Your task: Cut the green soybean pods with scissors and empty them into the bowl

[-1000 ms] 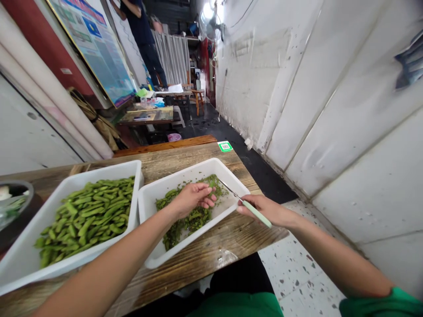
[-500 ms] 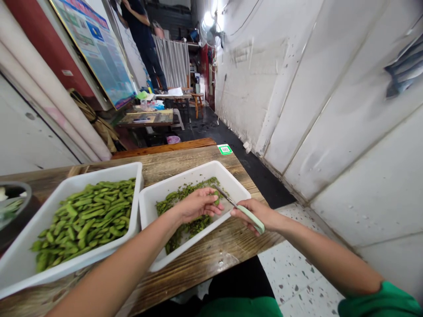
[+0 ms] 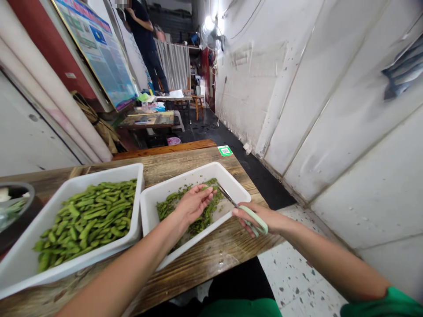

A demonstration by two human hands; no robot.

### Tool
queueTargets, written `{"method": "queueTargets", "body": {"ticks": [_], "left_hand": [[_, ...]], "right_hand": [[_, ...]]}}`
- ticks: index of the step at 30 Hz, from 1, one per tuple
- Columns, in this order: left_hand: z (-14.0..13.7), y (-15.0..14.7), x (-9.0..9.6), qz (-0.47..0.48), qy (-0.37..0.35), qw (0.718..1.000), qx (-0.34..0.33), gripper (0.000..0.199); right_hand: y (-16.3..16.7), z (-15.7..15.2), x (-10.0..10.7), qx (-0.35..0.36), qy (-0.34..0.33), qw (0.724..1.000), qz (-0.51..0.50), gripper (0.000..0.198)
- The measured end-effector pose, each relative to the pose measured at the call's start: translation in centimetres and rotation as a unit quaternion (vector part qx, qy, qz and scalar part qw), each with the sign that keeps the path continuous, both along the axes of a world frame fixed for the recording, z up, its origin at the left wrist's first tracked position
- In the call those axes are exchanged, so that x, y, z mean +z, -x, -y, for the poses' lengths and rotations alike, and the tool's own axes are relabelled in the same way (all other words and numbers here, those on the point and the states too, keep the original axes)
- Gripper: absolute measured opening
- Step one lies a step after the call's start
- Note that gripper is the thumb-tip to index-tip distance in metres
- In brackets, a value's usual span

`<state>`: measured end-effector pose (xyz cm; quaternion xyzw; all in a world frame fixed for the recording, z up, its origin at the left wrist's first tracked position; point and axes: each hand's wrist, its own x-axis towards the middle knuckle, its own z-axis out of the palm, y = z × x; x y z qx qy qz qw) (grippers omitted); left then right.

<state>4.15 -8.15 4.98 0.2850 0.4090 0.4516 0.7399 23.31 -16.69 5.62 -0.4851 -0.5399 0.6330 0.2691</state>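
My right hand (image 3: 256, 216) grips a pair of scissors (image 3: 227, 195) with pale green handles and metal blades, which point up and left over the right white tray (image 3: 194, 172). Over the same tray, my left hand (image 3: 193, 204) is closed in a pinch close to the blade tips. A small green soybean pod shows at its fingertips, mostly covered by them. Under the hands lie trimmed green bits and pods (image 3: 200, 223). Left of this tray stands another white tray (image 3: 141, 189), heaped with green soybean pods (image 3: 87, 220).
Both trays stand on a wooden table (image 3: 211, 259). A dark bowl (image 3: 28, 215) sits at the far left. A green code card (image 3: 225, 151) lies at the table's far corner. Farther back, a person (image 3: 148, 48) stands beside cluttered tables. A white wall (image 3: 317, 145) runs along the right.
My left hand has turned and drawn its fingers together, and the pod is less visible. The scissors' handles have spread apart, with the blades still near the left fingertips.
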Motion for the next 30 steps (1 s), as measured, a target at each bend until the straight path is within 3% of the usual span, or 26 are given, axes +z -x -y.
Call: {"method": "queueTargets", "body": {"ticks": [11, 17, 20, 23, 24, 25, 28, 29, 30], "left_hand": [[0.7, -0.4, 0.2, -0.033, 0.014, 0.999, -0.007, 0.014], [0.7, -0.4, -0.1, -0.028, 0.028, 0.999, -0.004, 0.008], [0.7, -0.1, 0.1, -0.07, -0.003, 0.997, -0.017, 0.009], [0.5, 2.3, 0.8, -0.183, -0.112, 0.976, 0.034, 0.014], [0.3, 3.9, 1.2, -0.245, -0.168, 0.951, 0.081, 0.016], [0.2, 5.9, 1.5, -0.32, -0.23, 0.908, 0.139, 0.017], [-0.2, 13.5, 2.8, -0.575, -0.327, 0.69, 0.295, 0.021], [-0.3, 16.0, 3.3, -0.653, -0.314, 0.629, 0.281, 0.022], [-0.4, 18.2, 3.7, -0.707, -0.287, 0.589, 0.266, 0.022]], "right_hand": [[0.3, 0.0, 1.0, 0.016, -0.029, 0.999, 0.027, 0.043], [0.6, 0.0, 0.0, 0.006, -0.011, 0.999, 0.037, 0.045], [0.6, -0.2, -0.3, 0.005, 0.002, 0.999, 0.034, 0.044], [0.1, -0.2, -0.1, -0.005, 0.002, 1.0, 0.027, 0.044], [-0.2, -0.2, 0.0, -0.005, 0.004, 1.0, 0.021, 0.044], [-0.5, -0.2, 0.1, -0.002, 0.007, 1.0, 0.015, 0.043], [-1.6, -0.1, 0.4, 0.033, 0.017, 0.999, 0.005, 0.042], [-1.8, -0.1, 0.4, 0.047, 0.013, 0.999, 0.004, 0.042], [-2.0, 0.0, 0.5, 0.06, 0.004, 0.998, 0.005, 0.041]]}}
